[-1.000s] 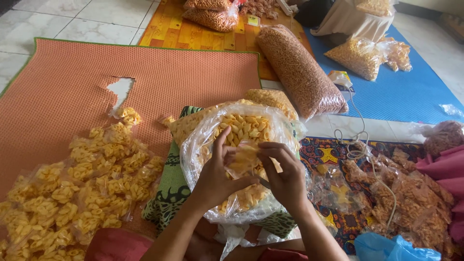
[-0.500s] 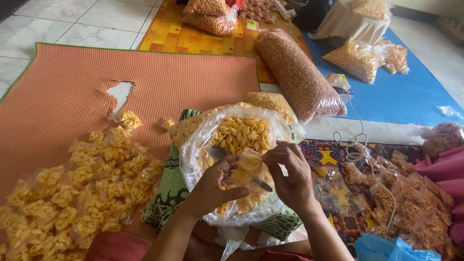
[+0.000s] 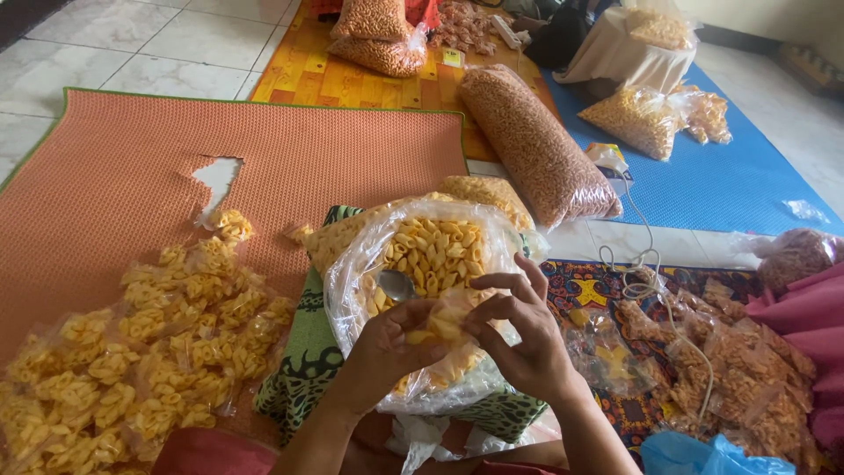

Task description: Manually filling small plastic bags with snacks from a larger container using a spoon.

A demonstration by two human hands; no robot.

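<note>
Small clear packet (image 3: 447, 318) of yellow snacks at lower centre of frame, pinched between left hand (image 3: 387, 345) and right hand (image 3: 520, 341), both grips narrow on its top. Just above large open bag (image 3: 422, 264) of the same snacks; metal spoon (image 3: 397, 284) resting inside. Filled packets (image 3: 132, 352) heaped lower left on orange mat (image 3: 264, 149). Best handled upright, mouth gathered tight above contents, air pressed out, over the bag to catch spills.
</note>
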